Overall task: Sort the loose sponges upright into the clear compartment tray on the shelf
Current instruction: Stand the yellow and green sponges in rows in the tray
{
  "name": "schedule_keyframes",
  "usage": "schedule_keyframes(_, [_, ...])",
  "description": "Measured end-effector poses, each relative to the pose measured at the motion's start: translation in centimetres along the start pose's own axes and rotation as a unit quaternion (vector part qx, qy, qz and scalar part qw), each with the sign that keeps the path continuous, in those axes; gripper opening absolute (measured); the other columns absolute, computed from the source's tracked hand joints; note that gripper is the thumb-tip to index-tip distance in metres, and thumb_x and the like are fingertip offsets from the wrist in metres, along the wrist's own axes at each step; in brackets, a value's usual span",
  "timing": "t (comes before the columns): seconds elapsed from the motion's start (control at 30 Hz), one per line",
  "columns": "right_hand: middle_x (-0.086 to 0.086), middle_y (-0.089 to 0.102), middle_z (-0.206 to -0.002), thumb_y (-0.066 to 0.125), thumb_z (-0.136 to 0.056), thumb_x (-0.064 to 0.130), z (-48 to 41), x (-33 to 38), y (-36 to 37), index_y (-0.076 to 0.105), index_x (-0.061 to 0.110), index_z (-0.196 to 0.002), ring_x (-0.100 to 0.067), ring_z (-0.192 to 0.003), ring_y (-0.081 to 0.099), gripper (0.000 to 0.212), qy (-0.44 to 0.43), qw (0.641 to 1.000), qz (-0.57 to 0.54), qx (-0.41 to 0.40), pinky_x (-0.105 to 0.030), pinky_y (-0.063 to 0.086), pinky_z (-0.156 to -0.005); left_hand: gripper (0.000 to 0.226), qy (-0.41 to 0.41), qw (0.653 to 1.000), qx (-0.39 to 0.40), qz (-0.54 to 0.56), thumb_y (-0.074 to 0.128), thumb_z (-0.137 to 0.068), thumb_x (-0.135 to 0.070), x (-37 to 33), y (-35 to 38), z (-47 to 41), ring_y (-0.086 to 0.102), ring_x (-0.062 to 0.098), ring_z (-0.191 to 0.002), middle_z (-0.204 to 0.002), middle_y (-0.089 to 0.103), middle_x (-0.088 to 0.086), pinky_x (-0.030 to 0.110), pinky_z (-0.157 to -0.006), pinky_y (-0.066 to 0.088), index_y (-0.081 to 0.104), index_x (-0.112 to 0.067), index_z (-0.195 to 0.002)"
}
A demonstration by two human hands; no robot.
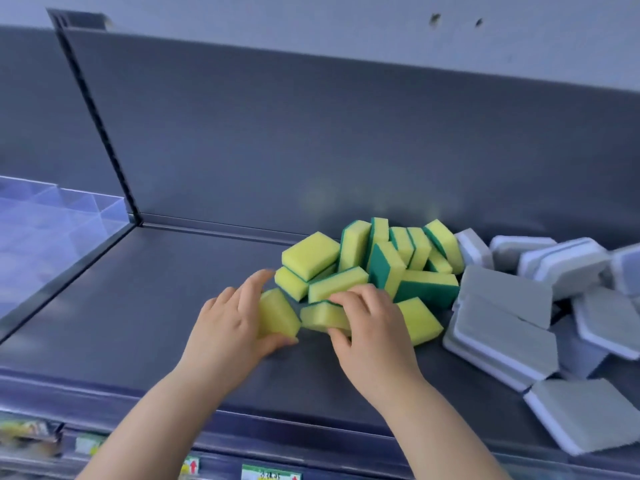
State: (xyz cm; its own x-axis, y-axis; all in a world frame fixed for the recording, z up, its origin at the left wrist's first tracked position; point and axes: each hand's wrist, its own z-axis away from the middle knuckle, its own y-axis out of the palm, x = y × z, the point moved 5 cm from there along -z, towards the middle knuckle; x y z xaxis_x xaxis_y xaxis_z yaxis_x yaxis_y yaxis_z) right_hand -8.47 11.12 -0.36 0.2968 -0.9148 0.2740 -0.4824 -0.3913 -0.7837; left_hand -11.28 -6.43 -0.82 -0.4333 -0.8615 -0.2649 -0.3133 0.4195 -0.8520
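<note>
A heap of yellow-and-green sponges (377, 261) lies on the dark shelf (138, 306), right of centre. My left hand (232, 323) grips one yellow sponge (277, 313) at the heap's near left edge. Just to the right, my right hand (370, 327) closes its fingers over another yellow sponge (320, 317) lying flat. The clear compartment tray (52, 230) stands at the far left on the neighbouring shelf section, its dividers visible and no sponge seen in it.
Several grey-and-white sponges (512, 317) lie jumbled to the right of the yellow heap, reaching the shelf's front edge. A dark back panel (311, 150) rises behind. Price labels (270, 474) run along the shelf's front rail.
</note>
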Motion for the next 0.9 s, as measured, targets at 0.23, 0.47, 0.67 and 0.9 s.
schedule_keyframes(0.23, [0.011,0.051,-0.110,0.063,-0.084,0.031,1.4,-3.0,-1.8,0.047,0.024,-0.120,-0.009,-0.101,0.048,0.040,0.116,0.983,-0.138,0.038,-0.016,0.036,-0.081,0.055,-0.073,0.983,0.029,0.166,0.055,-0.083,-0.052,-2.7,0.2,0.9,0.038,0.007,-0.103,-0.108,0.046,-0.015,0.017,-0.080,0.027,0.042,-0.023,-0.128])
schedule_keyframes(0.47, [0.030,0.042,-0.111,0.058,-0.088,0.021,2.0,-4.5,-3.8,0.036,0.046,-0.122,0.008,-0.106,0.044,0.048,0.118,0.962,-0.244,-0.036,-0.026,0.049,-0.085,0.048,-0.140,0.967,-0.043,0.207,0.075,-0.073,-0.029,-4.2,-0.9,1.0,0.054,0.002,-0.081,-0.097,0.053,-0.023,0.015,-0.066,0.042,0.043,-0.040,-0.107])
schedule_keyframes(0.67, [0.012,0.047,-0.108,0.066,-0.082,0.013,1.6,-4.7,-3.7,0.052,0.017,-0.120,0.007,-0.096,0.040,0.040,0.078,0.972,-0.211,-0.068,-0.009,0.038,-0.083,0.045,-0.069,0.992,-0.060,0.090,0.083,-0.067,-0.020,-5.7,-1.1,1.3,0.046,0.001,-0.086,-0.093,0.050,-0.026,0.008,-0.071,0.035,0.061,-0.027,-0.105])
schedule_keyframes(0.9, [0.011,0.050,-0.098,0.070,-0.078,0.017,0.8,-2.2,-3.0,0.050,0.018,-0.111,0.005,-0.088,0.041,0.038,0.033,0.962,-0.258,-0.084,0.004,0.028,-0.084,0.042,-0.055,0.996,-0.057,0.048,0.076,-0.075,-0.022,-5.1,-3.2,2.5,0.047,0.003,-0.084,-0.099,0.049,-0.019,0.006,-0.069,0.036,0.049,-0.030,-0.106])
